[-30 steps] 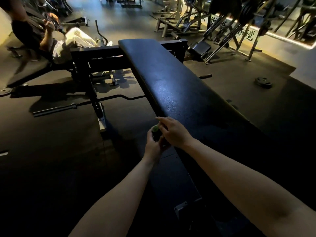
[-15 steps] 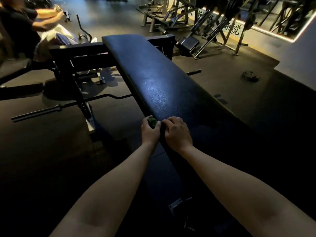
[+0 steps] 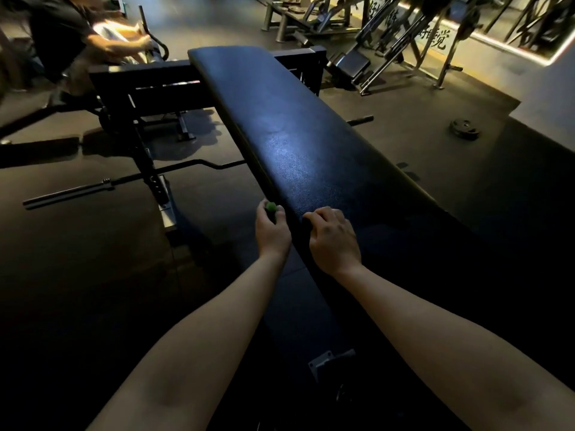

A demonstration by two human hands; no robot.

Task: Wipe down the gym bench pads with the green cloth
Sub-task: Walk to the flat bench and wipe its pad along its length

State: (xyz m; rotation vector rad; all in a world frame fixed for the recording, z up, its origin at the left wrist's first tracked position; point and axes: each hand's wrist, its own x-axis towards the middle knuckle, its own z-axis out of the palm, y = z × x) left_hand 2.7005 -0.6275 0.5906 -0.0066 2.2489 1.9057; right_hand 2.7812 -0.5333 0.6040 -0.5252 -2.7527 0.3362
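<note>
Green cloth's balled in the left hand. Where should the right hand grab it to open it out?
I'd pinch the green cloth at the tuft poking out of the left hand; the rest is hidden in its grip. Come from the right, across the bench pad edge: the right hand rests there with curled fingers, close beside it.

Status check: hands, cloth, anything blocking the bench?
Left hand pinches bunched green cloth at left edge of bench pad. Right hand curled, resting on pad. Barbell on floor left of bench.
</note>
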